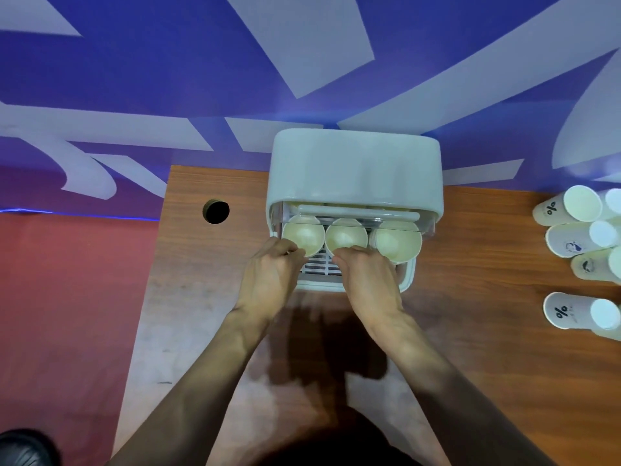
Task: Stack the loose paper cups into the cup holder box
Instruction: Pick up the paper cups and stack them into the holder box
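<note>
The white cup holder box (356,166) stands at the table's far edge, its front open toward me. Three paper cups sit side by side in it, mouths facing me: a left cup (305,232), a middle cup (346,234) and a right cup (398,240). My left hand (268,277) has its fingertips on the lower rim of the left cup. The fingers of my right hand (366,280) grip the lower rim of the middle cup. A slatted white tray (319,265) shows between my hands. Several loose paper cups (571,205) lie on the table at the far right.
The wooden table (208,270) has a round cable hole (216,211) left of the box. One loose cup with a percent mark (578,311) lies apart near the right edge. A red floor and a dark shoe (23,449) show at the left.
</note>
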A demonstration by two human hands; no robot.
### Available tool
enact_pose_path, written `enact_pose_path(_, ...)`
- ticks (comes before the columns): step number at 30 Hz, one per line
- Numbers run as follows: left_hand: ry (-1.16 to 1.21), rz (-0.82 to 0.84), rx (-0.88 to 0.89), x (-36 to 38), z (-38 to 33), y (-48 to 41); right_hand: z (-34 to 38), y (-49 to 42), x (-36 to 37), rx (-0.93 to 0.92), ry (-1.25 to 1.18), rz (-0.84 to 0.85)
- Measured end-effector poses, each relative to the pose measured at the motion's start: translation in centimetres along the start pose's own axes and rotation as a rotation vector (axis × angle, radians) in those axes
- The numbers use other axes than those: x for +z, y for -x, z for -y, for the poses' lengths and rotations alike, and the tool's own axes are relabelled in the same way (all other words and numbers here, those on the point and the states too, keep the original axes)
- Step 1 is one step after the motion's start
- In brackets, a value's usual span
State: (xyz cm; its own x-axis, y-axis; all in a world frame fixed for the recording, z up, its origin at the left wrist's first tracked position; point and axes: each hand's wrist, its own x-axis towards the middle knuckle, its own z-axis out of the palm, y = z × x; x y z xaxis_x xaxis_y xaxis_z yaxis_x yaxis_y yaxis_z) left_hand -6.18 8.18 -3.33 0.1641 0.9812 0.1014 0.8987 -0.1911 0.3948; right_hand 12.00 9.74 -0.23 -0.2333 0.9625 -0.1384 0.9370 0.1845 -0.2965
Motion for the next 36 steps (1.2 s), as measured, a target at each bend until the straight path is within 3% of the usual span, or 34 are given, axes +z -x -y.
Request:
enact_pose_path(3,-0.004,-0.036,-0.015,-1.3,-1.1,0.2,0.0,0.4,-0.5,-0.01,-0.061,0.042)
enact_pose_path(7,0.004,-0.207,0.022,-3.5,-4.3,0.7,-0.1,3.7,-3.0,-0.073,-0.219,-0.212)
enact_pose_path(11,0.07,-0.251,0.174,-3.5,-9.6,0.6,-3.3,8.4,-5.2,0.029,-0.279,-0.306)
enact_pose_path(18,0.111,0.032,0.492,2.6,-23.8,-0.1,-14.8,17.2,-8.3,0.337,-0.141,-0.358)
enact_pose_path(22,0.119,0.15,0.579,6.2,-32.1,-0.7,-21.5,21.1,-9.4,0.515,-0.08,-0.28)
enact_pose_path(29,-0.024,0.333,0.508,12.3,-41.6,-3.6,-32.0,24.5,-9.9,0.667,-0.059,-0.219)
enact_pose_path(36,-0.155,0.477,0.413,18.8,-46.0,-8.3,-40.7,22.9,-8.2,0.649,0.007,-0.183)
